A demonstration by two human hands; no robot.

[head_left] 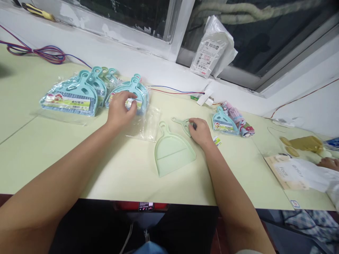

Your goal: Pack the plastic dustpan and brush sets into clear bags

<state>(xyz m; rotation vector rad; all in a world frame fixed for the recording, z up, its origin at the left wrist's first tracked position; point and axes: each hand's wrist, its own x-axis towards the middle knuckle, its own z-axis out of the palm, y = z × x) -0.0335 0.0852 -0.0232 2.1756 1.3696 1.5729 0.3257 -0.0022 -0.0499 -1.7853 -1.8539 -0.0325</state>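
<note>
My left hand (pixel 122 108) reaches over a blue dustpan set (pixel 143 93) in clear wrapping, thumb and forefinger curved apart with nothing visible between them. Beside it lies a flat clear plastic bag (pixel 148 123). In front of me a pale green dustpan (pixel 173 151) rests on the table, its handle pointing to the window. My right hand (pixel 200 132) is closed around the head of a small green hand brush (pixel 182 122); the handle sticks out to the left, and most of the bristles are hidden. A small printed label (pixel 217 141) lies by my right wrist.
Several wrapped blue dustpan sets (pixel 74 93) stand at the back left, near coiled wires (pixel 50 54). Another wrapped set (pixel 224 121) and a patterned cloth bundle (pixel 239 120) lie on the right. A plastic-wrapped package (pixel 212 49) leans on the window. Another person's hand (pixel 328 163) shows far right.
</note>
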